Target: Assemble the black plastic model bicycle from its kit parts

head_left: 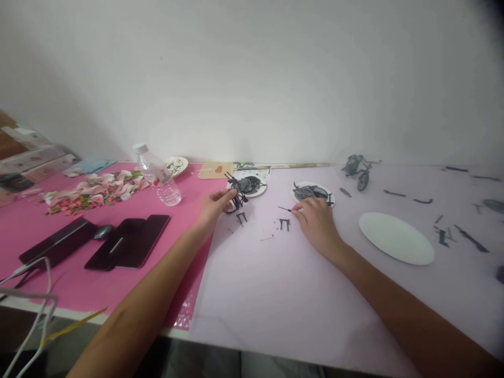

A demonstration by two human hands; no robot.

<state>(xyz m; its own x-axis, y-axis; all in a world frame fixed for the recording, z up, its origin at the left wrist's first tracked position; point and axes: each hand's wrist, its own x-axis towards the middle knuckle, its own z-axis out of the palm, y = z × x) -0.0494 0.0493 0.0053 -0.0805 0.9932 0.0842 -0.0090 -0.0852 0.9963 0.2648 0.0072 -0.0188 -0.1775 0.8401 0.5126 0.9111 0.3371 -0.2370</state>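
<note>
Just left of the frame's centre, the left hand (214, 207) is pinching a spindly black model part (236, 195) in its fingers, lifting it off the tabletop (275, 294), probably to keep its ends reachable. The right hand (317, 223) is gripping a thin dark pin (284, 209) between closed fingers, pointing it leftward. Loose black pieces (284, 224) are lying between the hands, with plates (260, 192) of dark parts sitting just behind.

dark spindly frame piece (237, 198) raised off the table (275, 294), thin dark pin (284, 209) level near its right.
</note>
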